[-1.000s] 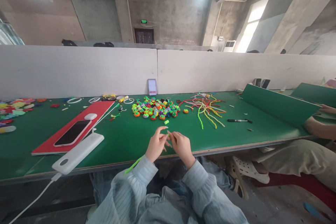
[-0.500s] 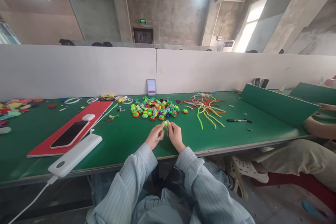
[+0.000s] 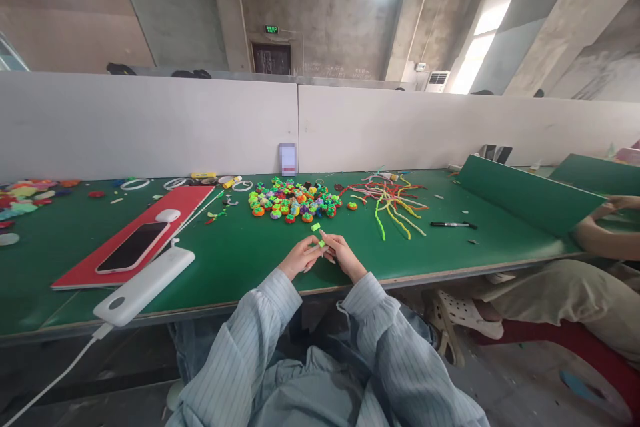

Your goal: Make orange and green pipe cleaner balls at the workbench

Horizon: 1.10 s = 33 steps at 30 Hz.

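My left hand (image 3: 302, 257) is closed, its thumb and fingertips pinching a small lime-green fuzzy piece (image 3: 321, 243). My right hand (image 3: 346, 257) meets it from the other side, fingers bent and pressed at the same piece. Just beyond the fingertips shows another small lime-green piece (image 3: 315, 227); whether it lies on the table or joins the held one I cannot tell. Farther back is a pile of small colourful fuzzy balls (image 3: 295, 201) with green tops. One orange and green ball (image 3: 352, 206) sits apart, right of the pile.
Right of the pile spread coloured pipe cleaners (image 3: 395, 203); a black pen (image 3: 454, 224) lies beyond them. On the left are a red folder (image 3: 90, 260), a phone (image 3: 133, 247) and a white power bank (image 3: 145, 287). A green divider (image 3: 530, 193) stands near another person's arm (image 3: 605, 237).
Both hands have tilted and come together lower at the fingertips. A lime-green piece now shows separately beyond them. The whole view has shifted slightly.
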Tool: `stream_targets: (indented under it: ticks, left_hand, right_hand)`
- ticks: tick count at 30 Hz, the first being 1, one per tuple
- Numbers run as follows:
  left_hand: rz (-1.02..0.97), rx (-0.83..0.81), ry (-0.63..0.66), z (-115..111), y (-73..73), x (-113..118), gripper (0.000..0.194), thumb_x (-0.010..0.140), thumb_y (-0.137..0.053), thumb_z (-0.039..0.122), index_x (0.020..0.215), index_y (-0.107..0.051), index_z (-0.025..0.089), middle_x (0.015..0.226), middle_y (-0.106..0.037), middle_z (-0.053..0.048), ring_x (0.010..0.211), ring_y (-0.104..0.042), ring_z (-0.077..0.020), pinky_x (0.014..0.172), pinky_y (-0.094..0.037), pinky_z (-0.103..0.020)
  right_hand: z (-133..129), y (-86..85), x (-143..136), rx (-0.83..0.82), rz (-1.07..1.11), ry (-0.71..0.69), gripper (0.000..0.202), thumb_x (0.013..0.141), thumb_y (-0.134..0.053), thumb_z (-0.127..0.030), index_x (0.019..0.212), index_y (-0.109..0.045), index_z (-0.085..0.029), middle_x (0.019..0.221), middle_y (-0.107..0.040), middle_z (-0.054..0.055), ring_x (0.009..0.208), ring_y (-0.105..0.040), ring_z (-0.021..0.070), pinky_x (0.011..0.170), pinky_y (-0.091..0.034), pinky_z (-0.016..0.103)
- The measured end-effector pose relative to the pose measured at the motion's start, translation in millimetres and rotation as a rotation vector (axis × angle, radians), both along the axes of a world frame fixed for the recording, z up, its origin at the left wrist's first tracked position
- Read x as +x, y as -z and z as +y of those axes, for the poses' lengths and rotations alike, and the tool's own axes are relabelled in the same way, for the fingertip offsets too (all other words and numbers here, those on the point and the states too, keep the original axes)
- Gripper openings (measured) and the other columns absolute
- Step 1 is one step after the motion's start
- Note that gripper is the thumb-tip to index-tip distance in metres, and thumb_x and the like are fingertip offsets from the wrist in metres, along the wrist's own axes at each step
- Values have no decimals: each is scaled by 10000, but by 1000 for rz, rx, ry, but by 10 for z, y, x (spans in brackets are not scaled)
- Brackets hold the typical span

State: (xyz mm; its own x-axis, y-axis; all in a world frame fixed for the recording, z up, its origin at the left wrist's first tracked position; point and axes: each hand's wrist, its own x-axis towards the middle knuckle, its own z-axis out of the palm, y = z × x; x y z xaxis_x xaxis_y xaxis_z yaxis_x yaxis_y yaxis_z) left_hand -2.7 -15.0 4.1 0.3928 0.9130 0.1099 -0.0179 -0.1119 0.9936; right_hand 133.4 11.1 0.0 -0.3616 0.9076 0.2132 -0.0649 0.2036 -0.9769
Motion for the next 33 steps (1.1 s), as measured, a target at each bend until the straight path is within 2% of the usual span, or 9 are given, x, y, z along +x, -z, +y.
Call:
stream_targets:
  ticks: [4, 7, 10, 13, 18, 21, 25, 30, 33]
  left_hand:
    - [240, 160, 0, -5, 9, -86, 273, 784, -515, 447, 741, -452, 185, 358, -339, 120, 280, -288, -51, 337, -196, -176]
    - [415, 274, -65, -49, -12, -173, 255, 807, -489, 420, 734, -504, 176, 385, -352, 102, 324, -348, -61, 388, -228, -189]
    - [498, 318, -114, -104, -10, -216, 246, 829, -459, 403, 781, -546, 178, 385, -384, 90, 351, -383, -75, 429, -261, -198]
    - [463, 300, -123, -118, 22, -220, 256, 833, -451, 407, 810, -552, 172, 378, -399, 87, 352, -394, -80, 439, -285, -195]
    - [270, 134, -97, -62, 56, -243, 311, 802, -471, 465, 741, -504, 163, 367, -377, 95, 305, -319, -62, 372, -250, -185]
    - [208, 98, -95, -37, 62, -268, 332, 780, -501, 476, 667, -470, 165, 364, -358, 99, 298, -296, -50, 360, -225, -181]
    - [194, 89, -68, -30, 64, -293, 330, 779, -512, 468, 664, -495, 159, 357, -352, 98, 294, -290, -48, 356, -217, -184]
    - [223, 92, -33, -39, 39, -300, 366, 769, -522, 484, 616, -480, 153, 377, -436, 65, 313, -350, -48, 370, -265, -180]
    - [200, 59, -16, -47, 17, -281, 352, 750, -544, 482, 661, -497, 145, 424, -506, 40, 340, -402, -54, 376, -297, -174]
  right_hand:
    - [-23, -4, 63, -36, -37, -91, 462, 761, -493, -567, 506, -405, -191, 393, -226, -96, 303, -245, 50, 287, -192, 199]
    - [-16, 14, 42, -33, -83, -123, 455, 754, -524, -547, 502, -426, -182, 375, -254, -96, 289, -257, 44, 286, -186, 195]
    - [-11, 35, 5, -23, -133, -123, 454, 761, -525, -536, 499, -450, -174, 342, -280, -94, 268, -261, 43, 280, -173, 196]
    - [-23, 50, -25, -7, -163, -87, 473, 775, -499, -548, 488, -438, -178, 326, -307, -88, 258, -282, 45, 279, -194, 192]
    - [-55, 73, -57, 26, -156, 3, 498, 814, -418, -569, 493, -393, -189, 348, -359, -72, 280, -368, 55, 304, -285, 179]
    - [-72, 62, -63, 41, -143, 15, 457, 833, -369, -571, 592, -433, -187, 418, -442, -61, 313, -429, 66, 298, -285, 173]
    - [-105, 6, -58, 70, -146, -28, 370, 804, -448, -550, 720, -468, -190, 544, -542, -50, 372, -480, 69, 313, -290, 167]
    - [-118, -33, -61, 90, -155, -49, 378, 804, -448, -547, 673, -463, -193, 485, -498, -62, 381, -446, 73, 357, -312, 183]
    - [-80, 0, -73, 87, -164, -60, 400, 800, -453, -549, 618, -461, -194, 466, -484, -59, 399, -454, 81, 409, -360, 197]
